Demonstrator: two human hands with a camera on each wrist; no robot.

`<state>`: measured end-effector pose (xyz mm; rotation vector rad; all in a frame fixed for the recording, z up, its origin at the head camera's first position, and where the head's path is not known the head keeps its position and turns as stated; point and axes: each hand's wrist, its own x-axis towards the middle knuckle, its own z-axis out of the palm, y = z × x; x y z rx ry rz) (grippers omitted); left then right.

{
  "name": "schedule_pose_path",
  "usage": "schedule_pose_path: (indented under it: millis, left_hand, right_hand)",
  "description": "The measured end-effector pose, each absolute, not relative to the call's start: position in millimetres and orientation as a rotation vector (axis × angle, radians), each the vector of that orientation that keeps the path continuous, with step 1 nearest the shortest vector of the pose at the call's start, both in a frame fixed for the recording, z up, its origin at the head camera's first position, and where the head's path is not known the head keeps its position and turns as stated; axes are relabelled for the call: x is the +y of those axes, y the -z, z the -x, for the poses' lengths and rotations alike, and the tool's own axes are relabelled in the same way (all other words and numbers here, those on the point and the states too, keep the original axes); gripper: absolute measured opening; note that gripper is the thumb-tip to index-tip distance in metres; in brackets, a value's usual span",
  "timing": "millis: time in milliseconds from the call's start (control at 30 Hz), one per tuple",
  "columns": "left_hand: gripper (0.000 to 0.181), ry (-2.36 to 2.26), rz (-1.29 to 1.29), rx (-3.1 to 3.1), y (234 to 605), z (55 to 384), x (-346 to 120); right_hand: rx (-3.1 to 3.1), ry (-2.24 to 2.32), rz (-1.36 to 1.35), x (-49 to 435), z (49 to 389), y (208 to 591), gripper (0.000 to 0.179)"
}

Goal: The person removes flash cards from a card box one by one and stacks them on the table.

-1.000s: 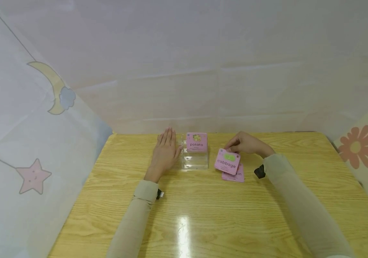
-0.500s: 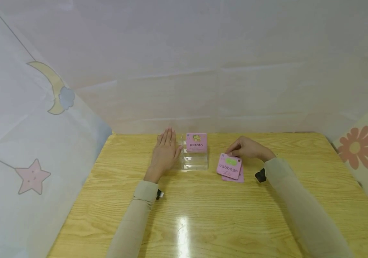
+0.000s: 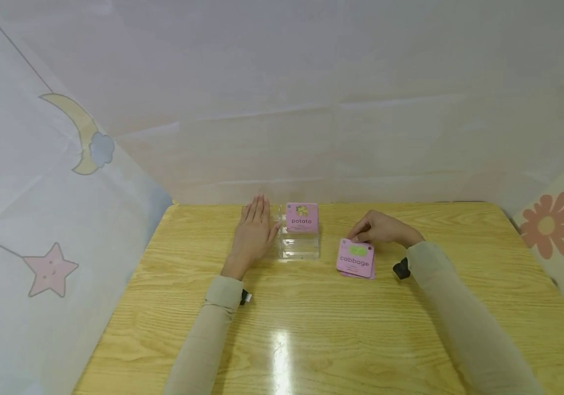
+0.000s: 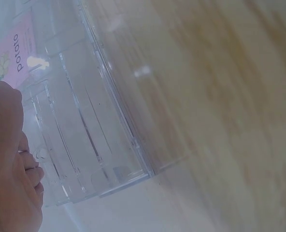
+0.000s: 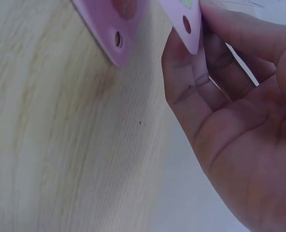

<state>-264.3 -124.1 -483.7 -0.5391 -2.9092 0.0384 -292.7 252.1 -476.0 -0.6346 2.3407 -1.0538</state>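
My right hand (image 3: 383,227) pinches the top edge of a pink cabbage flashcard (image 3: 355,259) between thumb and fingers. Under it a second pink card (image 3: 372,274) lies on the table, mostly covered in the head view. The right wrist view shows the held card (image 5: 185,24) apart from and above the lower card (image 5: 116,46), each with a punched hole at its corner. My left hand (image 3: 251,233) rests with fingers straight on the left part of a clear plastic tiered rack (image 3: 299,253). A pink potato card (image 3: 302,218) stands in the rack's back tier.
The wooden table (image 3: 282,307) ends at a pale printed backdrop (image 3: 282,137) just behind the rack. Another backdrop panel with a moon and a star (image 3: 51,269) borders the left side, and one with a red flower (image 3: 552,225) the right.
The right hand has brought the cabbage card a little to the right and towards me, so it now covers nearly all of the lower card. The left hand stays put.
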Motion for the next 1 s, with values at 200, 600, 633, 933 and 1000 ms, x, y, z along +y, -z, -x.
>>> schedule_pose_path:
  millis: [200,600,633,933,1000]
  left_hand:
    - [0.077,-0.026,0.534,-2.908,483.3,264.0,-123.9]
    - [0.076,-0.034,0.55,-2.88,481.2,263.7,-123.0]
    - [0.076,-0.035,0.55,-2.88,480.9,263.7,-123.0]
    - [0.077,-0.039,0.543,-2.886,482.2,264.8,-123.8]
    - [0.077,-0.043,0.541,-2.89,482.5,264.6,-123.7]
  right_hand:
    - [2.327,1.037,0.625,255.4,293.6,477.4,0.018]
    - [2.328,1.011,0.643,249.8,288.7,479.8,0.018]
    - [2.333,1.006,0.64,249.4,288.5,479.7,0.018]
    - [2.371,0.976,0.625,246.6,287.7,479.2,0.02]
    - [2.374,0.973,0.627,246.6,287.7,480.3,0.02]
